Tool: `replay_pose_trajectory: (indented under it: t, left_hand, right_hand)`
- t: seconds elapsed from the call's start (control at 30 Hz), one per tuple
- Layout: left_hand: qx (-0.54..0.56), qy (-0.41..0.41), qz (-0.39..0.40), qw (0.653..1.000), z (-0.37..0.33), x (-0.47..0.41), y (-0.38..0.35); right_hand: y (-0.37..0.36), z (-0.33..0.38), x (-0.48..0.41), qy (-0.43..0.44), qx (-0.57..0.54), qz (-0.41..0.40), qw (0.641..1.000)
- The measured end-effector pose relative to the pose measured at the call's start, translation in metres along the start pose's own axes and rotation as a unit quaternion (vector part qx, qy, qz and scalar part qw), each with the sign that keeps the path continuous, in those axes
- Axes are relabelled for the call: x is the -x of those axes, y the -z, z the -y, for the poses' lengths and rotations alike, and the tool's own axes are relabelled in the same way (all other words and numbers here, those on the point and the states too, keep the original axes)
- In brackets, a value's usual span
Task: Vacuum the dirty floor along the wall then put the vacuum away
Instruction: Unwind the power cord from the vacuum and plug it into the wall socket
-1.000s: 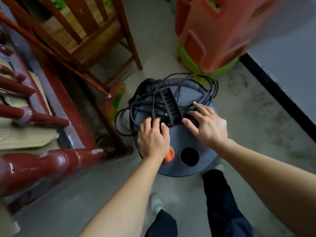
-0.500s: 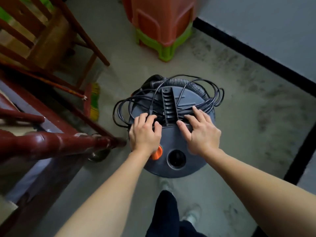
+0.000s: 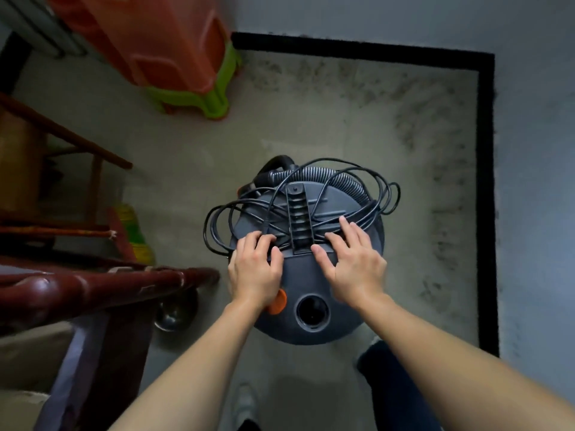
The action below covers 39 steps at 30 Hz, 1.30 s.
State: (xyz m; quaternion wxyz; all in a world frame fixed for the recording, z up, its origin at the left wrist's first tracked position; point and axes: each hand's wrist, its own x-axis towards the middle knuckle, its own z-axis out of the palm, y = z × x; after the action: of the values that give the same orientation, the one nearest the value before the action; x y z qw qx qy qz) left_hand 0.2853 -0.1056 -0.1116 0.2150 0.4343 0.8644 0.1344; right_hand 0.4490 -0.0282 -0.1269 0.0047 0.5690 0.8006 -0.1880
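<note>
Vacuum [image 3: 298,275], centre frame, stands on the floor [image 3: 186,169] with both hands pressing on its dark lid. We see the left hand [image 3: 255,269] lying with bent fingers on strands of the black cord [image 3: 365,214] just left of the ribbed handle [image 3: 298,219]. It pushes down and closes round nothing. The right hand [image 3: 354,269] is spread flat on the other side of the handle, fingertips on the cord. An orange button [image 3: 278,301] peeks from under the left wrist, beside a round port [image 3: 312,312].

Both hands have kept that same placement over the last second while everything round them swung. The stacked orange and green stools [image 3: 174,51], a second ago at upper right, now sit at upper left. The black skirting [image 3: 485,181], then only a diagonal strip at the right edge, now boxes the vacuum along the top and right, with the grey wall [image 3: 535,181] behind it.

We judge that the vacuum has been steered toward this corner, where dark smudges [image 3: 435,150] line the skirting. With the cord looped on the lid and the hose [image 3: 342,178] wound behind the handle, cleaning looks not yet begun. Unwinding comes first.
</note>
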Motion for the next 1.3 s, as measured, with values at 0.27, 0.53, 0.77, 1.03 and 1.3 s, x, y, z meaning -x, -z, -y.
replay_pose_trajectory:
  t: [0.27, 0.53, 0.77, 1.03, 1.3]
  left_hand:
    - [-0.029, -0.06, 0.03, 0.997, 0.062, 0.093, 0.005]
    - [-0.037, -0.067, 0.02, 0.997, 0.133, 0.177, 0.02]
    - [0.005, -0.036, -0.001, 0.999, 0.148, 0.218, 0.013]
    - [0.048, 0.024, -0.007, 0.999, 0.129, 0.205, 0.01]
    - [0.138, 0.091, -0.061, 0.984, 0.109, 0.191, 0.023]
  right_hand:
    - [-0.036, 0.028, 0.125, -0.061, -0.01, -0.006, 0.998]
    - [-0.053, 0.066, 0.225, -0.022, -0.017, 0.071, 0.997]
    - [-0.035, 0.061, 0.18, 0.192, 0.054, 0.107, 0.974]
    - [-0.018, 0.027, 0.182, 0.259, 0.188, 0.219, 0.921]
    - [-0.002, 0.012, 0.197, 0.102, 0.077, 0.465, 0.876]
